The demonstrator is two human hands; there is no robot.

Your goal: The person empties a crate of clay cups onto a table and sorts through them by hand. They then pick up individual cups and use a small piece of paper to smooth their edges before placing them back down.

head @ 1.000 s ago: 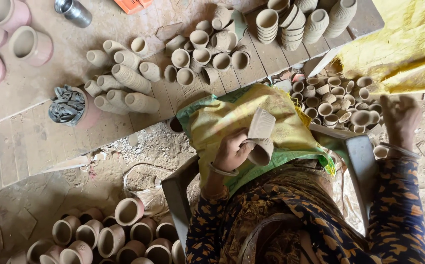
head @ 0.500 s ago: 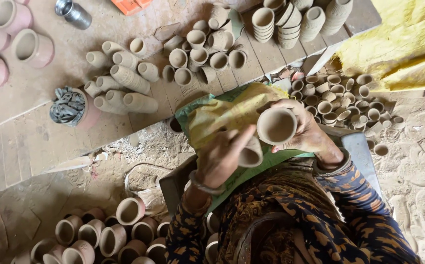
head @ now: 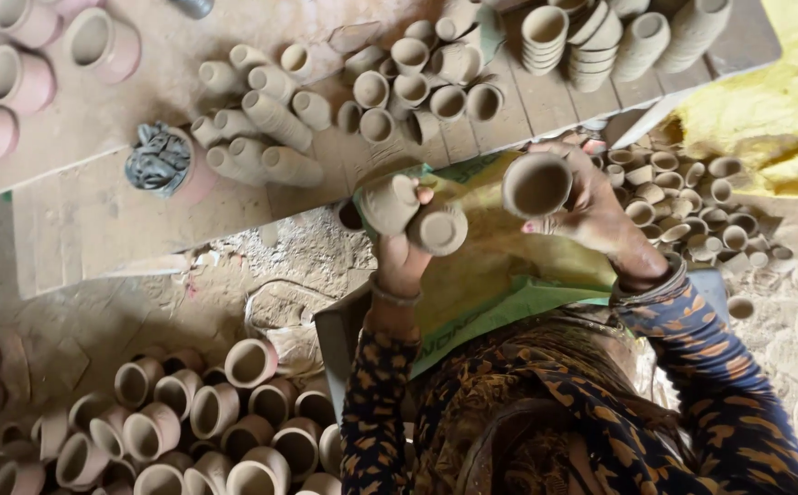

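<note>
While the left hand (head: pixel 401 252) clasps two small clay cups (head: pixel 415 214) side by side, mouths tipped away from the body, the right hand (head: pixel 592 206) curls around a third clay cup (head: pixel 537 184) just beside them, mouth toward the camera, over the yellow-green cloth (head: pixel 495 275).

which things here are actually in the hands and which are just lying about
In hand:
left hand: two clay cups
right hand: one clay cup

Lying about:
cup stacks
small cups
pink pots
dark rag
floor cups
</note>
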